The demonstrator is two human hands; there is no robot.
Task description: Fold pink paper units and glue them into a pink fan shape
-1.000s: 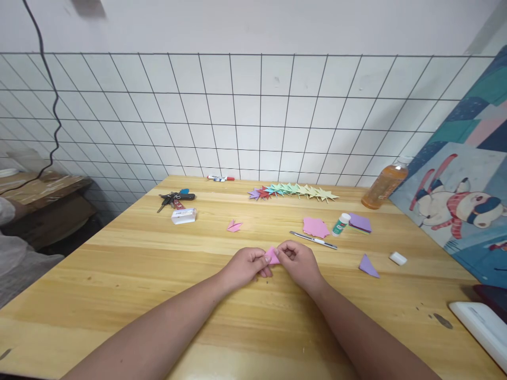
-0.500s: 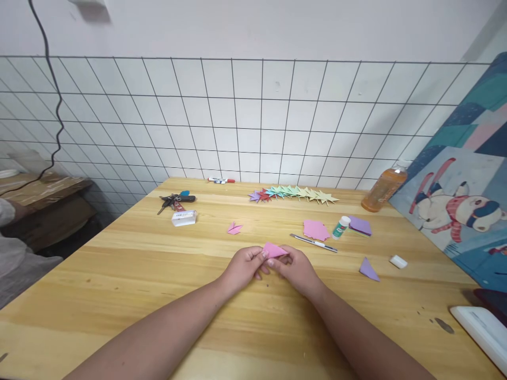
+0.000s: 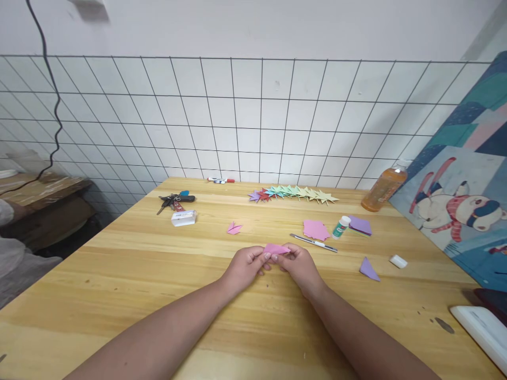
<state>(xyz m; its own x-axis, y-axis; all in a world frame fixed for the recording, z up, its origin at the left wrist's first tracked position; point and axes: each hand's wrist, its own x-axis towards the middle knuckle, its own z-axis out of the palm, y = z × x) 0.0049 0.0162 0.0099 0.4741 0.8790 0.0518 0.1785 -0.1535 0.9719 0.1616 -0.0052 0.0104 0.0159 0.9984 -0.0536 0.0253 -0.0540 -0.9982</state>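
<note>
Between my two hands is a folded piece of pink paper (image 3: 276,248), held just above the wooden table. My left hand (image 3: 247,266) pinches its left end with thumb and fingers. On the other side my right hand (image 3: 299,268) grips the right part, its thumb close to the left thumb. Beyond my left hand lies a small folded pink paper shape (image 3: 234,228). A stack of pink paper sheets (image 3: 316,229) and a slim pen-like craft knife (image 3: 313,243) lie beyond my right hand. Further right rests a folded purple paper triangle (image 3: 369,269).
A glue stick (image 3: 341,227), purple paper sheets (image 3: 360,225) and a white eraser (image 3: 398,261) sit to the right. Folded paper stars (image 3: 293,193) line the back, near an orange drink bottle (image 3: 384,187). Keys (image 3: 174,200), a small box (image 3: 184,218) and a marker (image 3: 221,180) lie left.
The pink paper has tilted and looks narrower. My right thumb has shifted slightly up and right along its lower edge. The things on the table have stayed put.
</note>
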